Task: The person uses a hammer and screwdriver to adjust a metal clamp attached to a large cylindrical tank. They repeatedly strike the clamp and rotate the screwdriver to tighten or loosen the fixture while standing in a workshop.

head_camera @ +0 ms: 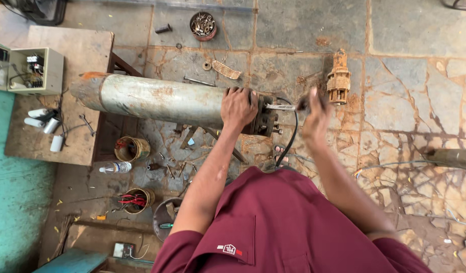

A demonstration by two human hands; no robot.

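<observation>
Nearest you, your maroon shirt (283,227) fills the bottom of the view, both forearms reaching up and away from it. Your left hand (238,107) lies palm down, fingers curled over the end of the long grey cylinder (152,98), gripping the top edge right where the dark flanged end (266,117) begins. Your right hand (316,108) is blurred, closed around the handle of a metal tool (281,107) whose shaft points left into the flange; you can't tell exactly how tight the grip is. The cylinder's long axis runs left-right across the view, its body stretching off to your left, its worked end between your two hands, so the right hand is nearer the flange face and the left sits on the body. A black cable (292,136) hangs from the flange down toward you. Open stone floor (405,101) lies to the right of the flange. Left below, tins (132,148) and a plastic bottle (115,167) crowd the floor. Farther off, a rusty orange part (338,78) stands just beyond your right hand, a tin of small hardware (203,25) beyond that, and a wooden board (71,55) with an open electrical box (34,71) at left.
</observation>
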